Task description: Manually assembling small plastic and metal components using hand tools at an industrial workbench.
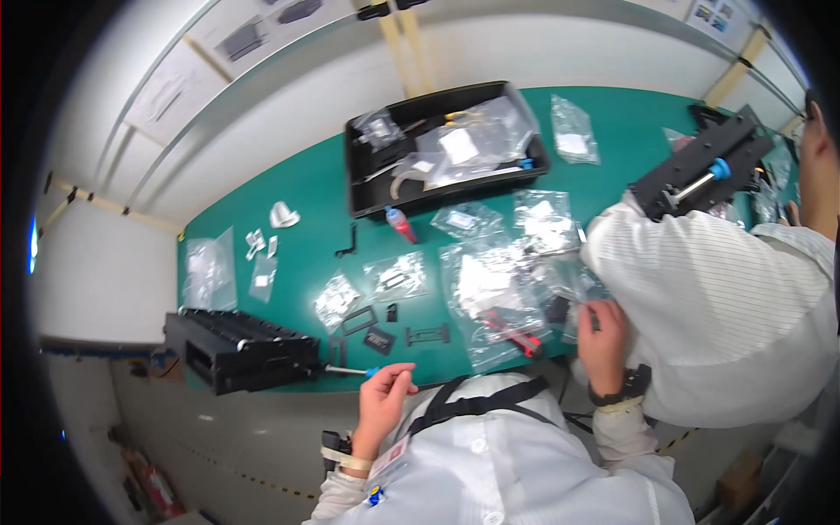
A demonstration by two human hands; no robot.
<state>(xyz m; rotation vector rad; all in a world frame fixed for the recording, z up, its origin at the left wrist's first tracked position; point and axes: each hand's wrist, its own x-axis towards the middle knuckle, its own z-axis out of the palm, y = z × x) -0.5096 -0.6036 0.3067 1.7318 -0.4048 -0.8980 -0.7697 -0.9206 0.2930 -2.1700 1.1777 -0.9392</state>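
Note:
My left hand point(385, 402) is at the table's front edge, fingers loosely stretched and nothing visible in them. Beside its fingers is the blue end of a metal rod point(346, 370) that sticks out from a long black assembly point(249, 346) on the left. My right hand point(605, 343) is at the right of the front edge, beside a clear plastic bag point(567, 293); thumb and fingers are bent but apart. Whether they touch the bag I cannot tell. Between the hands lie a red-and-black tool point(518, 337), a flat black bracket point(427, 335) and a small black block point(379, 340).
A black tray point(446, 194) with bagged parts stands at the back. Clear bags point(490, 284) and a red bottle point(400, 225) lie midtable. A co-worker's white sleeve point(709, 297) crowds the right, below another black assembly point(700, 162) with a blue-ended rod.

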